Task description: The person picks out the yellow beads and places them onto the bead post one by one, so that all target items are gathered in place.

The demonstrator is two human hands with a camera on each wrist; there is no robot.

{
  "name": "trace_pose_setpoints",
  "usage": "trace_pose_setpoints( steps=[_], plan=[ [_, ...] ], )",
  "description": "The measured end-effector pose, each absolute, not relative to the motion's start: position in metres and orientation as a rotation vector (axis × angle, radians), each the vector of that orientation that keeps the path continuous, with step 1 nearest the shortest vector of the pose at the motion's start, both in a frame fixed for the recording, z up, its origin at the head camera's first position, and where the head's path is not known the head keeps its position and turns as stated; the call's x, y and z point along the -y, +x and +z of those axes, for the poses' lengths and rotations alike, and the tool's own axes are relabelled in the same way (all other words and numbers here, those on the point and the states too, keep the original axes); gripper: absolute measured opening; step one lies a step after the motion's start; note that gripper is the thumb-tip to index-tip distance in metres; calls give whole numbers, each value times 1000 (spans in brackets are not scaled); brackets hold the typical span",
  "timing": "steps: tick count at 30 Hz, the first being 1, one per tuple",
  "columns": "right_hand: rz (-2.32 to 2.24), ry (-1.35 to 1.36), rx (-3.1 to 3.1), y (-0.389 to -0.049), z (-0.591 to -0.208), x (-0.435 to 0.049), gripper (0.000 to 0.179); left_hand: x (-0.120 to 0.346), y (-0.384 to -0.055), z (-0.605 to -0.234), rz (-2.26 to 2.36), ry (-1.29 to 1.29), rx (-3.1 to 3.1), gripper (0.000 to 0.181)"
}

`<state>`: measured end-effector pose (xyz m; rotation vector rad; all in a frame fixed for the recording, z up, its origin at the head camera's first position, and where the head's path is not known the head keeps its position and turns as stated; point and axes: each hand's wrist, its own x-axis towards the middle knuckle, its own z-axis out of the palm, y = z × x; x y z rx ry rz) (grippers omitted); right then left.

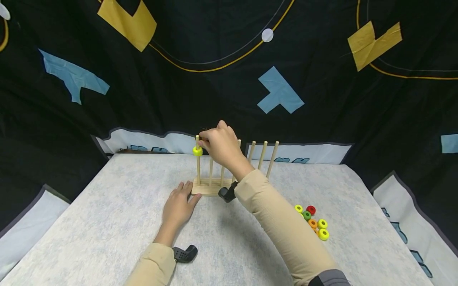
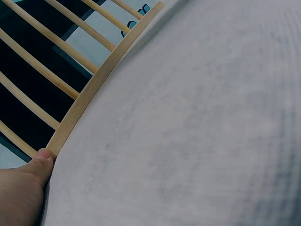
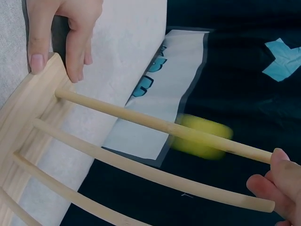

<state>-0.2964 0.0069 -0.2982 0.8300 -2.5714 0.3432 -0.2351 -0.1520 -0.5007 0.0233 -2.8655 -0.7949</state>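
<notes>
A wooden peg stand (image 1: 209, 190) with several upright pegs stands on the table. My left hand (image 1: 178, 206) grips the left end of its base, thumb at the front edge and fingers farther back; the left wrist view shows the thumb (image 2: 43, 157) at the base's corner. Around the leftmost peg (image 3: 117, 110), below its top, is a yellow bead (image 1: 197, 151), blurred in the right wrist view. My right hand (image 1: 223, 147) is at the top of that peg, its fingertips beside the tip and above the bead, apart from it.
Several loose beads, yellow, red (image 1: 311, 210), green (image 1: 307, 215) and orange (image 1: 313, 223), lie on the table (image 1: 118, 206) to the right, partly behind my right sleeve (image 1: 286, 226). A black curtain (image 1: 200, 99) hangs behind the table's far edge.
</notes>
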Motion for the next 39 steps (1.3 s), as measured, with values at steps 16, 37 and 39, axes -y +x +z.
trace_pose_setpoints(
  steps=[16,37,39],
  plan=[
    [593,889,2361,-281,-285,-56,31,151,-236,-501,-801,31,2865,65],
    [841,674,2248,-230,-329,-195,31,150,-236,-501,-788,-16,2858,66],
    [846,639,2280,-225,-340,-206,31,149,-236,-501,-790,-24,2857,65]
  ],
)
